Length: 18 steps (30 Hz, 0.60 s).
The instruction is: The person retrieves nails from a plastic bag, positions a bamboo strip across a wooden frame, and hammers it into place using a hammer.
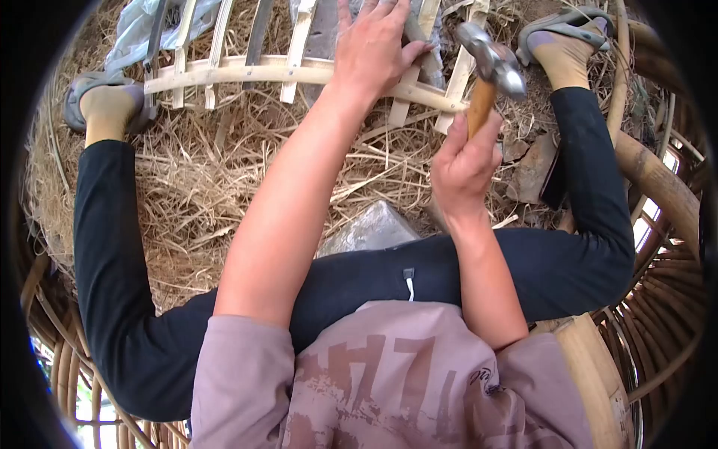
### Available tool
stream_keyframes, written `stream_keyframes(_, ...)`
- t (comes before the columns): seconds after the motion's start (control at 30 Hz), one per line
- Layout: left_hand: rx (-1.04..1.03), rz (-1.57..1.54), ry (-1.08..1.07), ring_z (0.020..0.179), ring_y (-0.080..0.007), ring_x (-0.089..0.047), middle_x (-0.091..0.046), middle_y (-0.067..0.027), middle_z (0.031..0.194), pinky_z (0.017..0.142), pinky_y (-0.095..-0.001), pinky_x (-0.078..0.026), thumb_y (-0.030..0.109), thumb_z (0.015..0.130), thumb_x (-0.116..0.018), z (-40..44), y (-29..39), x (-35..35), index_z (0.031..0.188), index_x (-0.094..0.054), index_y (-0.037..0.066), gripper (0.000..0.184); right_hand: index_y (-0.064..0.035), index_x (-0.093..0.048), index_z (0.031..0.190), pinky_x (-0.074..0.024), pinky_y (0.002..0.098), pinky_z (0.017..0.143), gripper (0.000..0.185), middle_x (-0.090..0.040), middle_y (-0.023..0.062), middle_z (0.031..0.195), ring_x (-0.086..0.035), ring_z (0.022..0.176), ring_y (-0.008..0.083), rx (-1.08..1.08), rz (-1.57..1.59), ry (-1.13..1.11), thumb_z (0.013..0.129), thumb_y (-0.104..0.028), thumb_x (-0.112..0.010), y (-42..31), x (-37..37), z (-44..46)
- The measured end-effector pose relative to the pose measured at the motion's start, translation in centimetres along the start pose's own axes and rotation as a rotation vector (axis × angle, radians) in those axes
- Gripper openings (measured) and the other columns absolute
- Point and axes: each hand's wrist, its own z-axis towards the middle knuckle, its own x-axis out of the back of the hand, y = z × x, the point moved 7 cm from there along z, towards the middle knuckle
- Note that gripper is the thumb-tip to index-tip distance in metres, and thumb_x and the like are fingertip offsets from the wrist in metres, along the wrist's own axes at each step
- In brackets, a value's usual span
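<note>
My right hand (467, 168) is wrapped around the wooden handle of a hammer (490, 63), whose metal head is raised over the right end of a curved bamboo strip (247, 72). Flat bamboo slats (298, 49) cross this strip, with small nail heads showing along it. My left hand (374, 49) rests over the strip and slats, fingers stretched forward and thumb out to the side; the top edge of the view cuts off some fingertips. Beneath the left hand lies a grey stone slab (321, 37), partly covered by the slats.
Loose straw (194, 179) covers the ground. My sandalled feet (112, 105) stand at both ends of the bamboo frame. A grey block (374, 228) lies near my lap, a plastic bag (138, 37) at upper left. Bent bamboo poles (651, 172) are at the right.
</note>
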Motion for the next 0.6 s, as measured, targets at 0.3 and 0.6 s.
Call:
stream_keyframes(0.3, -0.017, 0.002, 0.017, 0.149, -0.0341, -0.026, -0.038, -0.0193, 0.156, 0.123, -0.0532, -0.015, 0.027, 0.08, -0.077, 0.6, 0.0, 0.3, 0.146, -0.042, -0.003, 0.08, 0.0015, -0.05, 0.105, -0.0478, 0.0447, 0.046, 0.012, -0.058, 0.0166, 0.06, -0.066, 0.054, 0.0362, -0.017, -0.087, -0.098, 0.102, -0.01, -0.052, 0.5, -0.8, 0.5)
stream_keyframes(0.6, -0.03, -0.006, 0.047, 0.149, -0.0343, -0.027, -0.039, -0.02, 0.154, 0.123, -0.0532, -0.014, 0.029, 0.081, -0.075, 0.5, -0.4, 0.3, 0.144, -0.044, -0.003, 0.077, 0.0004, -0.049, 0.102, -0.0402, 0.0291, 0.046, 0.02, -0.053, 0.0053, 0.064, -0.054, 0.052, 0.014, -0.02, 0.164, 0.078, 0.106, -0.02, -0.046, 1.6, -0.3, -0.1)
